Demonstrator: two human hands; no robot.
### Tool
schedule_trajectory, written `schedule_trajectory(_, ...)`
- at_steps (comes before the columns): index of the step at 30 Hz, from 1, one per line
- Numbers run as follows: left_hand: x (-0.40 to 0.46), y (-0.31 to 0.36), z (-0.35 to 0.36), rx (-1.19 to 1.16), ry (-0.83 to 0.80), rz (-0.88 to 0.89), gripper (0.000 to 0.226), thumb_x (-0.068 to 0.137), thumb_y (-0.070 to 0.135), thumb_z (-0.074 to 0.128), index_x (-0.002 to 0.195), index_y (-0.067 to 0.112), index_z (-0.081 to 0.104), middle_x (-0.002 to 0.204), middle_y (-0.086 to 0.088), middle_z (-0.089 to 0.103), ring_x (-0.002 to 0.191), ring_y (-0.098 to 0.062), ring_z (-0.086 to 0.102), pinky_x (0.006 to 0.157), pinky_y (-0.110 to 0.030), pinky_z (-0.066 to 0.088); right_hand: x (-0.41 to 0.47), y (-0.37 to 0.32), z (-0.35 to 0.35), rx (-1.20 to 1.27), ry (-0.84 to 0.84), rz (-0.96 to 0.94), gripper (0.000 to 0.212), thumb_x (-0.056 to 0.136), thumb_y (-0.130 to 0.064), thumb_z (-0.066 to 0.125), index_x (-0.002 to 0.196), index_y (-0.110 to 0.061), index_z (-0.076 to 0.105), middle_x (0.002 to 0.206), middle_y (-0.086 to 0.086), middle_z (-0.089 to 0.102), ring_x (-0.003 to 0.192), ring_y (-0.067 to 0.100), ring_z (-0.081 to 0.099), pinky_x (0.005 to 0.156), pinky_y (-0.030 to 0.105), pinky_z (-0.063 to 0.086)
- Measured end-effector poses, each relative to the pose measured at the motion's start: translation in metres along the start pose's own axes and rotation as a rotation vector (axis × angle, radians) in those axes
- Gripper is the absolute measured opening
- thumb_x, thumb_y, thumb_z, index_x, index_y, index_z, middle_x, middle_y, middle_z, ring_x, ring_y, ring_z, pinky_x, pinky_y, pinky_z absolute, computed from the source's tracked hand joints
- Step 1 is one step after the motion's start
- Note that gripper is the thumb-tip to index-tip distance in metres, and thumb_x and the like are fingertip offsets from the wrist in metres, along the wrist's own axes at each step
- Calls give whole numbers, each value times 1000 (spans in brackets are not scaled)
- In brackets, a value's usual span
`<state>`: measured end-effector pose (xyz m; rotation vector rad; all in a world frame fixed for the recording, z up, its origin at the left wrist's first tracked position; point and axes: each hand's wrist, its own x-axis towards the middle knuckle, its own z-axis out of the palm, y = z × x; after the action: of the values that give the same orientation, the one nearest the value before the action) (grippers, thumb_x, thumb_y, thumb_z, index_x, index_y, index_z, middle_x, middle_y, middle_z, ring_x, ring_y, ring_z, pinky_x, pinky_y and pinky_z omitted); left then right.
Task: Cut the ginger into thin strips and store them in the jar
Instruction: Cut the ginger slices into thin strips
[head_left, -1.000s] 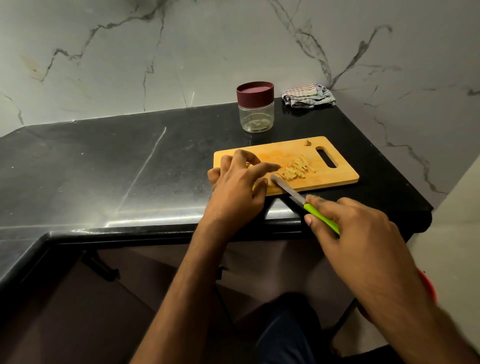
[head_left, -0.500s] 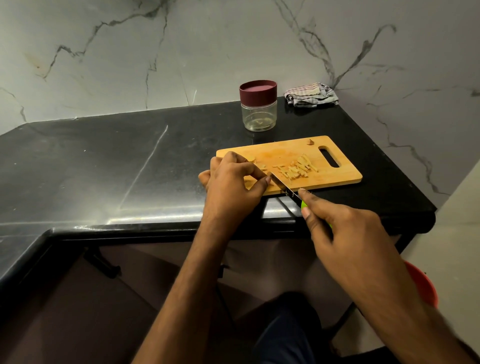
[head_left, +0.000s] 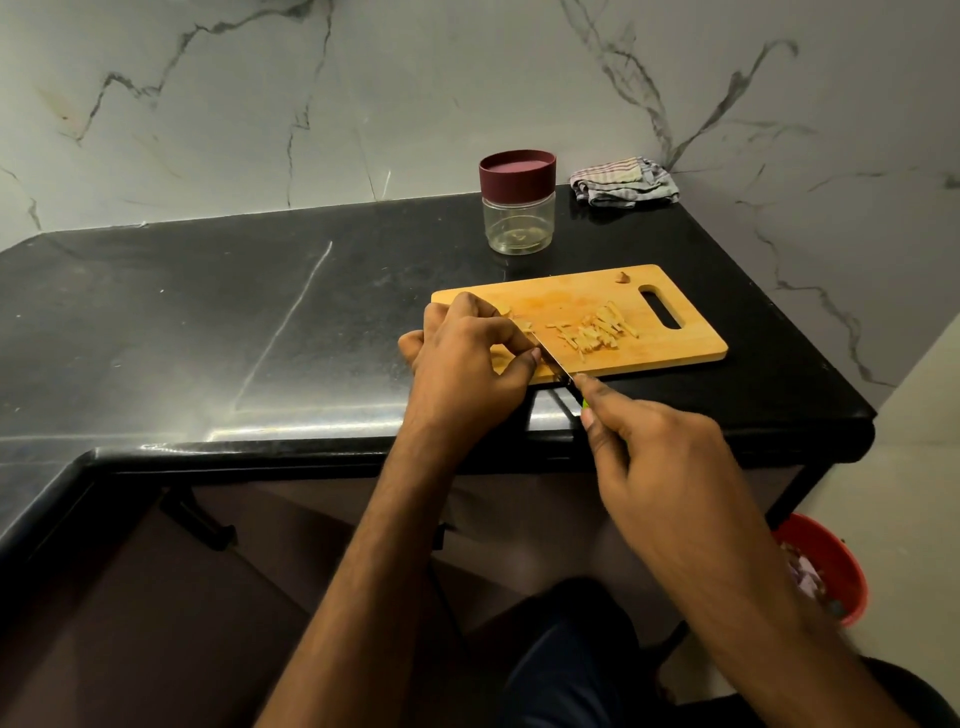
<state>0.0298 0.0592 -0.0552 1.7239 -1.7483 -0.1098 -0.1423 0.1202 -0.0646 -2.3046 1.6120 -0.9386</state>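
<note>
A wooden cutting board (head_left: 675, 343) lies on the black counter near its front edge. A pile of thin ginger strips (head_left: 597, 330) sits in the board's middle. My left hand (head_left: 467, 364) pinches a ginger piece (head_left: 525, 326) at the board's left end, mostly hidden under my fingers. My right hand (head_left: 654, 457) grips a green-handled knife, whose blade (head_left: 551, 359) lies against my left fingertips. A clear jar (head_left: 518, 221) with its maroon lid on stands behind the board.
A folded striped cloth (head_left: 623, 182) lies at the back right corner by the marble wall. A small ginger scrap (head_left: 622, 277) sits near the board's handle slot. A red bucket (head_left: 826, 566) stands on the floor at the right, below the counter.
My right hand has pushed the knife forward and left, so the blade now sits against my left fingertips. My left hand shifted slightly left on the ginger.
</note>
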Motion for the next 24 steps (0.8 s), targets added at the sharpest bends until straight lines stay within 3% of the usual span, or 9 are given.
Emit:
schedule_trajectory(7, 0, 1, 0, -5, 13, -10, 11, 86, 41, 74, 79, 40, 66, 103, 16, 46, 113, -9, 34, 86, -33, 15, -5, 3, -9, -68, -33, 8, 42, 95, -36, 46, 137, -38, 47, 72, -8, 52, 64, 6, 49, 53, 22, 43)
schedule_trajectory(11, -1, 0, 1, 3, 4, -15, 6, 87, 43, 72, 88, 40, 67, 106, 15, 45, 112, -7, 31, 88, -33, 15, -10, 7, -17, -154, 9, 35, 39, 92, -37, 52, 131, -40, 54, 69, -10, 46, 60, 5, 45, 48, 20, 36)
schedule_trajectory(14, -3, 0, 2, 24, 5, 20, 17, 88, 41, 70, 104, 41, 64, 113, 15, 43, 117, -8, 30, 91, -33, 16, -9, 10, -16, -194, -18, 54, 38, 93, -37, 51, 131, -41, 54, 79, -8, 44, 67, 7, 45, 52, 21, 36)
schedule_trajectory(20, -4, 3, 3, 98, -42, 181, 23, 95, 26, 59, 105, 45, 69, 119, 12, 41, 123, -12, 26, 96, -38, 20, -6, 10, -12, -186, -36, 61, 39, 94, -42, 45, 133, -44, 48, 80, -10, 40, 70, 5, 43, 54, 21, 38)
schedule_trajectory(24, -2, 2, 4, 124, -84, 182, 35, 98, 27, 54, 123, 50, 62, 128, 9, 41, 128, -15, 25, 102, -44, 23, -7, 11, -14, -182, -36, 52, 42, 94, -44, 44, 135, -45, 45, 80, -11, 41, 69, 4, 43, 52, 18, 31)
